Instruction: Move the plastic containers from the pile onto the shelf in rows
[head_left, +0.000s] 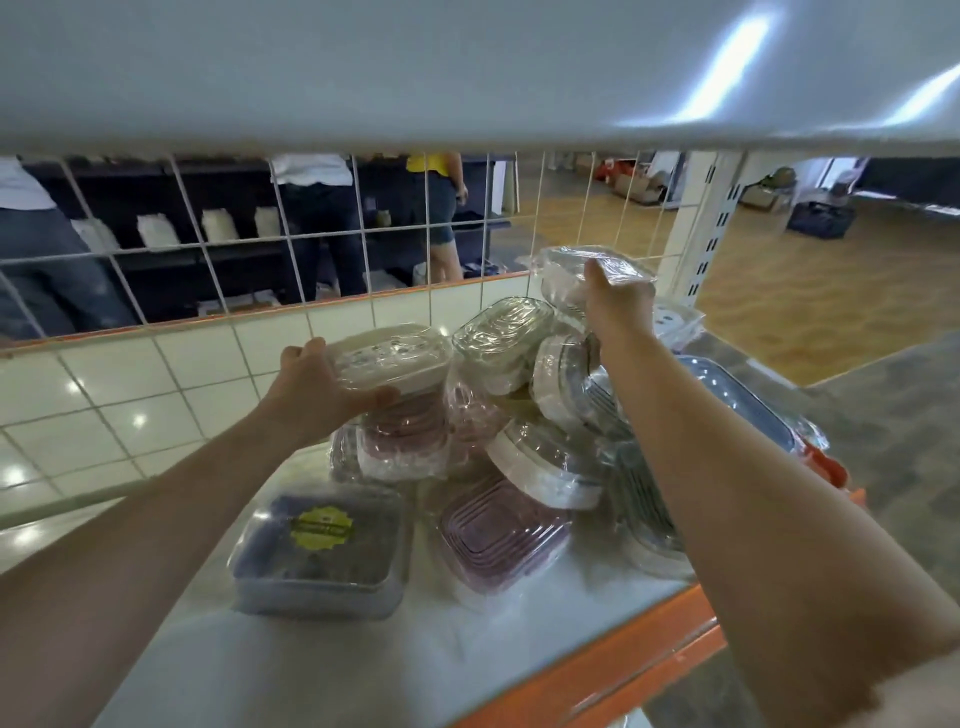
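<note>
1. Both bare forearms reach in from the bottom corners of the head view, over a white shelf (363, 670) with an orange front edge.
2. Nearest on that shelf lies a square container with a dark lid and a yellow round sticker (319, 548), flat and just left of the pile.
3. Beside it, to the right, a purple ribbed container (501, 535) rests tilted at the foot of the pile (519, 415), a heap of film-wrapped plastic containers leaning on one another at the right part of the shelf.
4. Left hand (317, 387) grips a cream oval container with a dotted top (392, 358): thumb curled under its near edge, fingers wrapped around its left end. This container sits at the top left of the pile, above a pink stack (402, 441).
5. Right hand (618, 301) is seen from the back, fingers closed over a clear-wrapped container (571, 270) at the far top of the pile, close to the wire grid (291, 244) at the back of the shelf.
6. A white oval container (545, 462) lies tipped in the middle of the pile, and a blue-lidded one (737, 395) lies to the right of the right forearm.
7. Beyond the grid, 3 people stand by dark shelving.
</note>
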